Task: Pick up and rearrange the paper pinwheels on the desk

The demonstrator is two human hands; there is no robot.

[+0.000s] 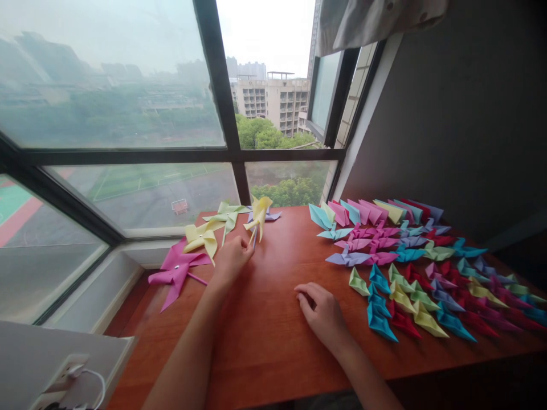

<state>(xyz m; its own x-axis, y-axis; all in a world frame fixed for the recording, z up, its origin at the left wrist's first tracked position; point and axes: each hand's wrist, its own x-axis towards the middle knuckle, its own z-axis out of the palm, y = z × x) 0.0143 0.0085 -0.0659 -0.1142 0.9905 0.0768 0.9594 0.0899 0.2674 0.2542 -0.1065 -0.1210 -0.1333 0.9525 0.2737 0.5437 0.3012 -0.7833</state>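
Observation:
My left hand (234,259) is closed in a pinch around the stick of a yellow paper pinwheel (260,212), which stands upright above the table's far edge. Behind it lies a lavender pinwheel (273,216), partly hidden. To the left of that hand rest a light green pinwheel (228,214), another yellow pinwheel (200,237) and a magenta pinwheel (177,267) with its stick pointing right. My right hand (322,313) lies on the wooden table (265,324), fingers loosely curled, with nothing visible in it.
Rows of folded paper cranes (376,244), paper boats (401,296) and other folded paper pieces (367,212) cover the table's right side. Windows (115,85) rise behind the table, with one open pane (327,94). At lower left is a wall socket (68,373) with a white plug.

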